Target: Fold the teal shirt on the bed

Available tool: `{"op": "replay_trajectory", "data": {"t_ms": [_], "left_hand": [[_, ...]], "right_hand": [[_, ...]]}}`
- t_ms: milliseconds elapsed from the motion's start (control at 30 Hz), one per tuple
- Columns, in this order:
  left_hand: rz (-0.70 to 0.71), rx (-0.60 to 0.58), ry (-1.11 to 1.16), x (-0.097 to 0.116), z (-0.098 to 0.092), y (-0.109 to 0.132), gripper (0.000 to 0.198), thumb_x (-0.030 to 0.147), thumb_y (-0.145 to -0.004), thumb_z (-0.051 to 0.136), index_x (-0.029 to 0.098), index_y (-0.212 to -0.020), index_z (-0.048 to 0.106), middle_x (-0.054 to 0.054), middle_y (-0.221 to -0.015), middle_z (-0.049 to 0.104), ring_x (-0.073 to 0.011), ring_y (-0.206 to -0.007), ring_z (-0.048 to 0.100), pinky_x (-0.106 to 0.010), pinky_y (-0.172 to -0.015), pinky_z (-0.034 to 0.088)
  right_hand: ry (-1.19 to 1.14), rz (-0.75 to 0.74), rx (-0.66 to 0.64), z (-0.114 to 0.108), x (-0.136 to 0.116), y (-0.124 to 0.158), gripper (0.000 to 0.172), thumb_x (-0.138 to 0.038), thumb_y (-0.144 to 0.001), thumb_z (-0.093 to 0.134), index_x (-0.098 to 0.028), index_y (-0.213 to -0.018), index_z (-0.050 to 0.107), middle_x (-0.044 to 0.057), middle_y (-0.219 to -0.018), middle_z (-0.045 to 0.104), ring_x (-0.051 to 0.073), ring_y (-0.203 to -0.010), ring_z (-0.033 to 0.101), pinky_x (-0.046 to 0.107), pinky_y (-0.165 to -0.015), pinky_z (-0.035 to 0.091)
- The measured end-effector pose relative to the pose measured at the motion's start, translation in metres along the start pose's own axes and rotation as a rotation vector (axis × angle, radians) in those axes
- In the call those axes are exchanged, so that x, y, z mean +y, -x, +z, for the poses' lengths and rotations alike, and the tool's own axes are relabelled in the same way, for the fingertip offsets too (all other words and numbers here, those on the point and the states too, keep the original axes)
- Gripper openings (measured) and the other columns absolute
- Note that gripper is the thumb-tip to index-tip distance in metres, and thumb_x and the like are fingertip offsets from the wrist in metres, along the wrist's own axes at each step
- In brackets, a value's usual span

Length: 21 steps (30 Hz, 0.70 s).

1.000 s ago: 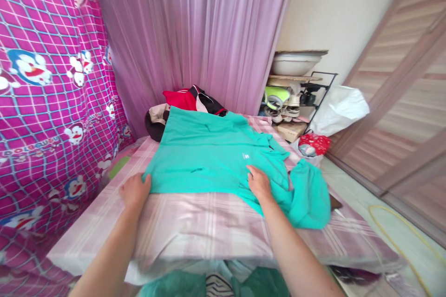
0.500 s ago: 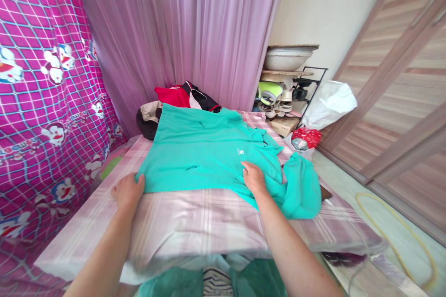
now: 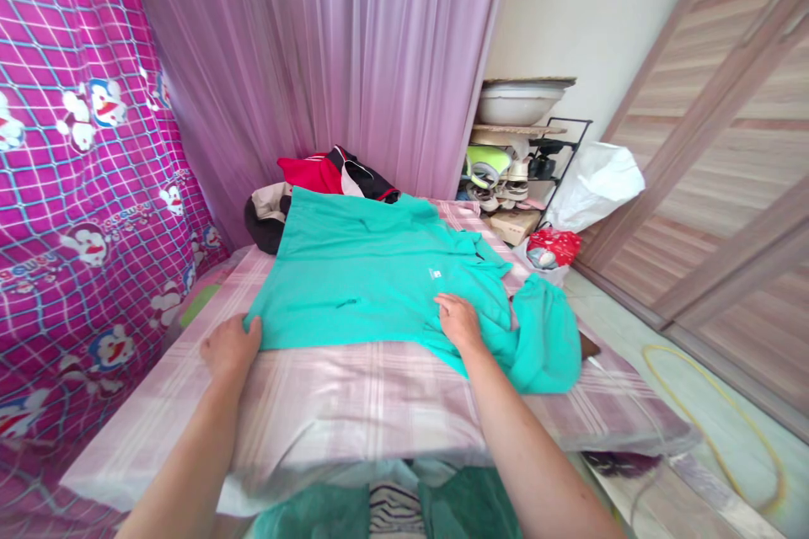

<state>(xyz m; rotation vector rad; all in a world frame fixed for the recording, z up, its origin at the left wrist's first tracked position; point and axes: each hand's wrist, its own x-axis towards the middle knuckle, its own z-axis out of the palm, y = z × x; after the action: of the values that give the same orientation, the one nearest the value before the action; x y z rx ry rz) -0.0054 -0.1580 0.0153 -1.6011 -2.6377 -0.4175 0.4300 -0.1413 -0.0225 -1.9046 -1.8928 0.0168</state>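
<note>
Jacket [image 3: 354, 253] in teal, spread out on a worktop [image 3: 372, 404] under a plaid cover, lies directly in front of us and between our two hands. We see its long axis running from side to side, the hem [image 3: 278, 269] at our left and the bunched collar end [image 3: 488, 259] at our right, with the body stretching away from us toward the purple curtain [image 3: 341, 59]. Both of our hands are touching it, so neither is clearly nearer: the left hand [image 3: 228, 345] is at the near corner of the hem, where its thumb and fingers seem to pinch the cloth, while the right hand [image 3: 459, 324] rests just below the small white logo [image 3: 436, 274], forefinger pointing forward; whether its fingers pinch or only press, we cannot tell. Beyond our right forearm, one sleeve [image 3: 547, 341] lies folded on the worktop. Red and dark clothes [image 3: 316, 174] sit behind the far edge. Compared with a second ago, our view has swung slightly to the right, showing more of the wardrobe [image 3: 714, 143]; both hands keep their places on the cloth, and the jacket's outline looks the same.
</note>
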Motion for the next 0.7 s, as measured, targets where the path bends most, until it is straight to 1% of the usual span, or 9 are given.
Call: {"op": "replay_trajectory", "data": {"t_ms": [133,333,533,700], "left_hand": [[-0.003,0.004,-0.001,0.0002,0.0004,-0.0007,0.06,0.046,-0.092,0.034,0.01,-0.13,0.064,-0.022,-0.124,0.068,-0.0383,-0.119,0.06,-0.054,-0.098,0.045],[-0.002,-0.002,-0.004,0.0014,-0.0006,-0.0005,0.06,0.045,-0.092,0.034,0.011,-0.131,0.063,-0.022,-0.127,0.067,-0.0382,-0.121,0.06,-0.054,-0.099,0.044],[0.003,0.009,-0.016,-0.0004,0.0015,-0.0023,0.059,0.045,-0.091,0.036,0.011,-0.128,0.065,-0.022,-0.123,0.069,-0.0386,-0.118,0.061,-0.054,-0.096,0.046],[-0.002,0.007,-0.01,0.0004,0.0001,-0.0008,0.059,0.045,-0.092,0.035,0.011,-0.129,0.064,-0.022,-0.124,0.069,-0.0379,-0.119,0.061,-0.053,-0.098,0.045]], "right_hand": [[-0.009,-0.014,0.038,0.0059,0.0034,-0.0009,0.04,-0.01,-0.09,0.048,-0.023,-0.115,0.076,0.003,-0.126,0.071,0.022,-0.122,0.062,0.037,-0.112,0.041],[-0.006,-0.008,0.043,0.0074,0.0038,-0.0015,0.041,-0.009,-0.09,0.048,-0.023,-0.115,0.076,0.004,-0.124,0.072,0.023,-0.122,0.062,0.037,-0.111,0.041],[-0.044,-0.001,0.048,0.0091,0.0054,-0.0013,0.04,-0.01,-0.088,0.05,-0.026,-0.114,0.077,0.002,-0.123,0.073,0.021,-0.122,0.062,0.036,-0.112,0.04],[-0.051,0.002,0.051,0.0101,0.0063,-0.0015,0.04,-0.011,-0.088,0.05,-0.026,-0.113,0.077,0.002,-0.122,0.073,0.02,-0.122,0.062,0.035,-0.112,0.04]]}}
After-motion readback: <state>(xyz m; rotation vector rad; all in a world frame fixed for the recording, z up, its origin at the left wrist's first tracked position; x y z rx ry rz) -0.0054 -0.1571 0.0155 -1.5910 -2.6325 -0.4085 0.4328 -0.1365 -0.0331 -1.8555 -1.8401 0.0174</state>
